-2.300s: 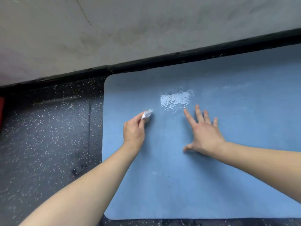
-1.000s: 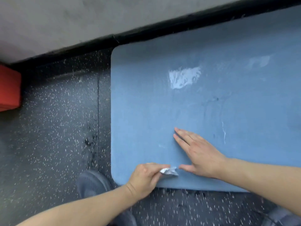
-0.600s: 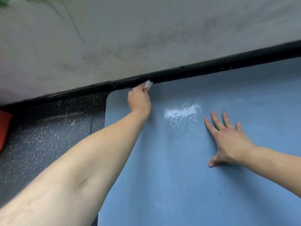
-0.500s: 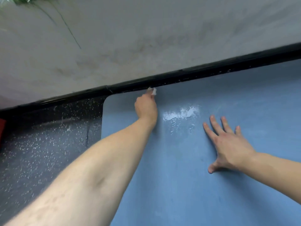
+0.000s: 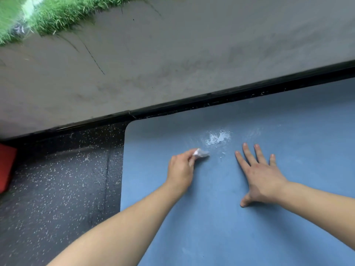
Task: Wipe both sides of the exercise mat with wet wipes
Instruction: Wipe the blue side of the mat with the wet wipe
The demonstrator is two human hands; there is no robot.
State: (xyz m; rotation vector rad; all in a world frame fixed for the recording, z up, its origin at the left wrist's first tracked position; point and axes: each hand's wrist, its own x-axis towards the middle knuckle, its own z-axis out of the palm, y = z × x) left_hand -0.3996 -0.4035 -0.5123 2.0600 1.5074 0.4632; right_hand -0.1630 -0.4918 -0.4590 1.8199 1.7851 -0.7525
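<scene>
Near the mat's (image 5: 221, 217) far-left corner, left hand (image 5: 180, 169) pinches the wipe (image 5: 200, 153), right hand (image 5: 261, 175) flat, steadying; wet patch (image 5: 219, 137) shows, underside likely unwiped.

The exercise mat (image 5: 230, 217) looks matt and smooth, with one glossy wet patch (image 5: 219, 138). The floor (image 5: 57, 189) is dark, speckled rubber (rough-looking). The wet wipe (image 5: 200, 153) is crumpled white cloth.

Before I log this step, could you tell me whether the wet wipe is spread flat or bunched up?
Bunched up: the wet wipe shows as a small crumpled wad pinched in the left hand.
</scene>
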